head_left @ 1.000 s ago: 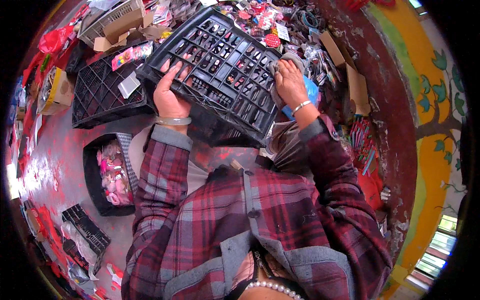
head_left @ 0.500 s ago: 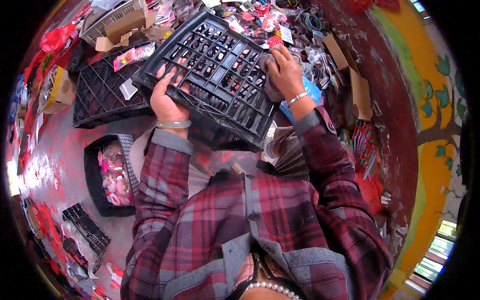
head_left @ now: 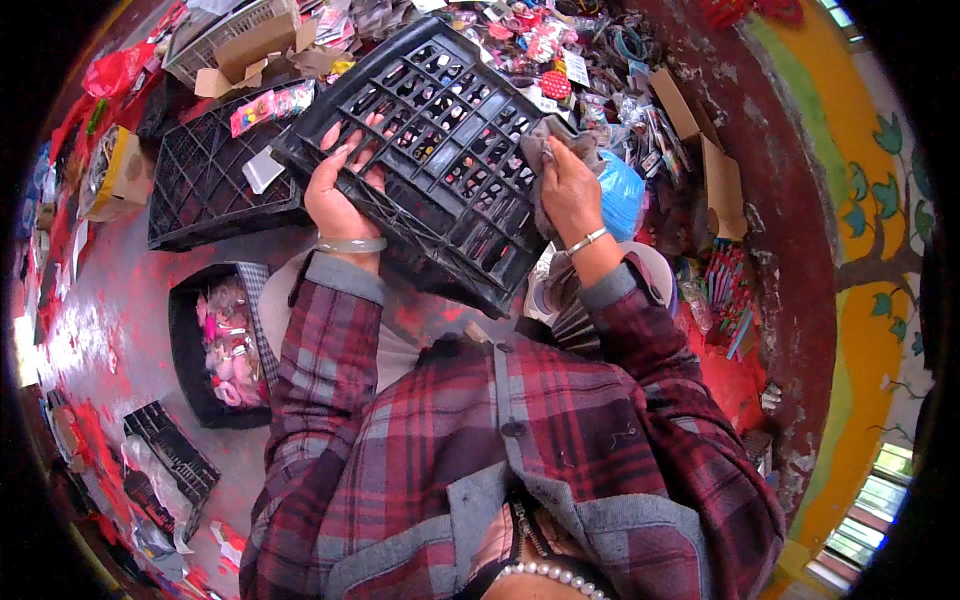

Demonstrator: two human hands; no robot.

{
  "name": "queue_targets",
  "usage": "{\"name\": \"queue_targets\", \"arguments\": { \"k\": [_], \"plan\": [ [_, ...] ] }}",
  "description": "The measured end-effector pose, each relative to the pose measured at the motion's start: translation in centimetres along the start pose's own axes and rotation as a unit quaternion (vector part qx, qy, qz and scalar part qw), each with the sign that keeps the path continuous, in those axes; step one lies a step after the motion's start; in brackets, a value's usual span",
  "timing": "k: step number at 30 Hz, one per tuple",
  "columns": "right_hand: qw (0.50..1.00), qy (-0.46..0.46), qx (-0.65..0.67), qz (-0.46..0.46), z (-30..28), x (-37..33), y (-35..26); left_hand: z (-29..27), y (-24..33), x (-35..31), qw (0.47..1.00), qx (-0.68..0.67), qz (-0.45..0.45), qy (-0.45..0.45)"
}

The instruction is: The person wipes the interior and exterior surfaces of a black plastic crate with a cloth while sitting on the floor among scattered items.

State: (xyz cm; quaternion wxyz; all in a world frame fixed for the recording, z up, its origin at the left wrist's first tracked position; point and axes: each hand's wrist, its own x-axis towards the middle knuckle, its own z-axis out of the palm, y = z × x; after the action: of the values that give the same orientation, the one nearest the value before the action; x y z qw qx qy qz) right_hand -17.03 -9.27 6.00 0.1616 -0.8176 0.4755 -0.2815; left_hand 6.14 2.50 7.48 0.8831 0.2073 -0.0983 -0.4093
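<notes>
1. Two bare hands are at one black crate (head_left: 440,212), and I see it held up above the grey floor (head_left: 110,320), in front of a plaid jacket (head_left: 450,410).
2. I see the crate tipped on a slant. Its face is full of bars and holes, and bits of other things show through them.
3. My left hand (head_left: 340,200) has its grip closed on the crate's left edge. Its fingers show among the bars, and a pale bangle (head_left: 350,244) sits on the wrist.
4. My right hand (head_left: 572,195) has its grip closed on a grey cloth (head_left: 535,150). The cloth touches the crate's right edge, near the far right corner.
5. Just past that hand I spot something blue and shiny (head_left: 622,190).
6. Over on the left of the floor sits a second crate (head_left: 180,205), black too. A pink packet (head_left: 272,105) and a small white piece (head_left: 263,170) lie on top.
7. Closer to me is a black box (head_left: 188,365) with pink things (head_left: 232,350) inside.
8. Beyond the held crate, at the floor's far edge, I see a big messy pile (head_left: 600,60) of little packs.
9. By the floor's right edge, next to the dark red wall (head_left: 795,330), stands an open brown carton (head_left: 722,190). Bright thin sticks (head_left: 728,295) lie nearer to me.
</notes>
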Motion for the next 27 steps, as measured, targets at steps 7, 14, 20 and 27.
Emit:
{"name": "queue_targets", "arguments": {
  "k": [7, 14, 20, 27],
  "plan": [
    [0.828, 0.044, 0.547, 0.115, -2.3, 1.9, 0.1, -1.0, 0.5, 0.3, 1.0, -0.013, -0.018, -0.009],
    [0.982, -0.029, 0.011, -0.187, 2.8, 2.2, -0.7, 0.2, 0.3, 0.2, 0.999, 0.034, -0.003, 0.029],
    [0.972, -0.084, 0.185, -0.12, 0.6, -1.9, -6.7, -0.3, 0.2, 0.3, 0.999, 0.039, 0.006, 0.03],
    [0.944, -0.048, 0.146, -0.291, 3.4, 0.2, -11.4, -0.3, 0.1, 0.2, 0.998, 0.048, 0.001, 0.027]
  ]
}}
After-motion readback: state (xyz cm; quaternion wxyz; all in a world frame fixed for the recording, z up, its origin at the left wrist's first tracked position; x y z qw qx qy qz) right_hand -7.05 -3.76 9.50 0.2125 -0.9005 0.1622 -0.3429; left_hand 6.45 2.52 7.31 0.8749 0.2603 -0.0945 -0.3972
